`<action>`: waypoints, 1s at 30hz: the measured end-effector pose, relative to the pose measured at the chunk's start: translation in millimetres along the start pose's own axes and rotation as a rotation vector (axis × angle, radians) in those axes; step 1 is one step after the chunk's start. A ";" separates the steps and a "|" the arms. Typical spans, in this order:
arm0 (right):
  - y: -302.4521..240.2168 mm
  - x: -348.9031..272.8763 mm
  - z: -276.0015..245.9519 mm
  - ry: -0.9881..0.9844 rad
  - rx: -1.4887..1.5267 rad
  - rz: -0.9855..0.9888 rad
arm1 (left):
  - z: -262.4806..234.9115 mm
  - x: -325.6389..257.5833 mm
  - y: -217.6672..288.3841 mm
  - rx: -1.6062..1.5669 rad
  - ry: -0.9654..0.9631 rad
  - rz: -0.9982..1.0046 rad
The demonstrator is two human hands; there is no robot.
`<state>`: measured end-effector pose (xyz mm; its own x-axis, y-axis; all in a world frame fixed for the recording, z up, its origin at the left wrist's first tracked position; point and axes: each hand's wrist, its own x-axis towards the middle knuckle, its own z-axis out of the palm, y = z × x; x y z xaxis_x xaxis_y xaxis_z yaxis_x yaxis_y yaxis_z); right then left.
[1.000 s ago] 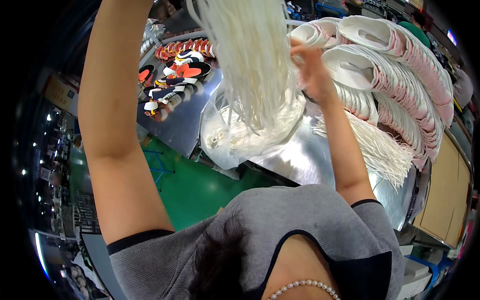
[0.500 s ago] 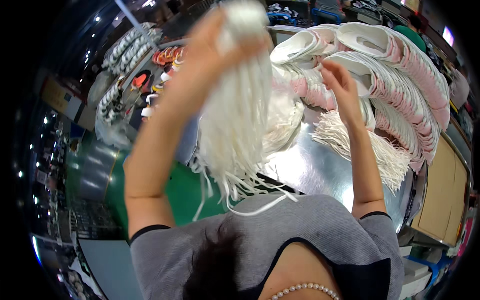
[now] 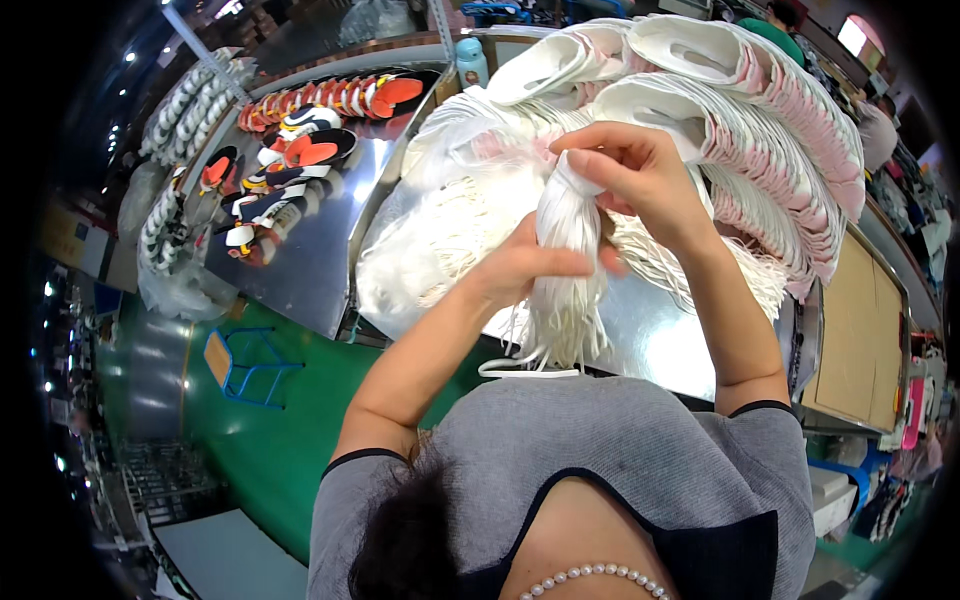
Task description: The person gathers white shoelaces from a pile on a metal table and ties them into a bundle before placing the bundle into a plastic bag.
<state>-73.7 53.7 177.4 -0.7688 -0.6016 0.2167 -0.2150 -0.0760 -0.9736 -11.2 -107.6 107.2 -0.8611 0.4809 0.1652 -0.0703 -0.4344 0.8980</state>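
Occlusion: upper end of the bundle of white laces (image 3: pixel 566 290) is covered by the right hand (image 3: pixel 640 180), whose grip is closed around the bundle's top; how the laces are bound there cannot be made out. Left hand (image 3: pixel 525 265) is closed on the bundle's middle from the left, thumb across the front. Bundle hangs upright between the two hands, above the near edge of the steel bench (image 3: pixel 660 330); its loose ends fan out below the left hand, one lace looping sideways.

Loose heap of white laces (image 3: pixel 440 230) lies on the bench behind the left hand, partly hidden by it. More laces (image 3: pixel 745 275) spread to the right, part-covered by the right forearm.

Stacked white shoe uppers with pink lining (image 3: pixel 760 110) curve along the far right of the bench; stack is cut off at the top edge.

Pale blue bottle (image 3: pixel 472 60) stands at the bench's far edge, no label legible. Orange, black and white shoe parts (image 3: pixel 290 150) lie on the adjoining steel surface to the left. Flat brown board (image 3: pixel 865 330) at right, beyond the bench. Periphery is dark and blurred.
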 end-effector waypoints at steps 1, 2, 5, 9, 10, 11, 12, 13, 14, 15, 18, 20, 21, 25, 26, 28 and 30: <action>4.3 0.4 -5.2 0.036 -0.008 0.033 | 2.9 4.5 -8.9 -0.187 0.012 -0.074; 11.5 -1.3 -5.7 0.124 0.014 0.046 | 14.3 8.6 -13.3 -0.367 0.129 -0.092; 30.8 -16.1 -14.4 0.343 -0.569 -0.410 | -1.1 9.7 -29.5 -0.591 0.238 -0.188; 53.7 -48.4 -8.4 0.282 -0.778 -0.325 | 16.3 21.0 -39.6 -0.470 0.280 -0.319; 56.0 -54.3 -8.4 0.324 -0.795 -0.278 | 20.7 23.1 -43.9 -0.389 0.294 -0.384; 60.1 -60.1 -9.5 0.344 -0.799 -0.252 | 23.2 23.2 -49.4 -0.395 0.279 -0.411; 63.8 -66.9 -10.9 0.323 -0.866 -0.212 | 26.7 23.1 -55.0 -0.165 0.269 -0.437; 65.3 -77.5 -13.9 0.314 -0.937 -0.164 | 33.0 24.9 -60.6 0.067 0.237 -0.459; 70.0 -83.0 -13.0 0.331 -0.955 -0.162 | 30.7 22.7 -69.2 0.168 0.245 -0.457; 73.6 -89.5 -12.4 0.350 -0.954 -0.137 | 29.6 21.9 -75.5 0.166 0.225 -0.480; 82.2 -112.0 -11.4 0.422 -1.007 -0.089 | 33.8 22.0 -88.4 0.487 0.075 -0.372; 86.1 -129.7 -21.4 0.475 -0.883 0.001 | 39.2 25.1 -89.1 0.434 -0.028 -0.485; 88.6 -138.0 -28.3 0.502 -0.751 0.052 | 41.4 26.6 -90.3 0.391 -0.093 -0.577; 112.7 -186.0 -67.9 0.802 -0.799 0.237 | 58.3 23.6 -96.1 0.266 -0.418 -0.851; 111.6 -200.2 -73.7 0.838 -0.772 0.274 | 62.4 28.0 -95.8 0.291 -0.314 -0.883; 128.2 -243.5 -98.9 1.006 -0.850 0.261 | 51.1 26.1 -104.0 0.096 -0.306 -0.964; 132.3 -297.8 -124.0 1.168 -0.895 0.353 | 47.2 19.6 -105.0 0.128 -0.329 -1.039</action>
<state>52.1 321.5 -7.1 -0.7977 0.4983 0.3397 0.1235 0.6863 -0.7168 3.0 -16.7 35.4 -0.2342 0.7545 -0.6130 -0.6147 0.3737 0.6947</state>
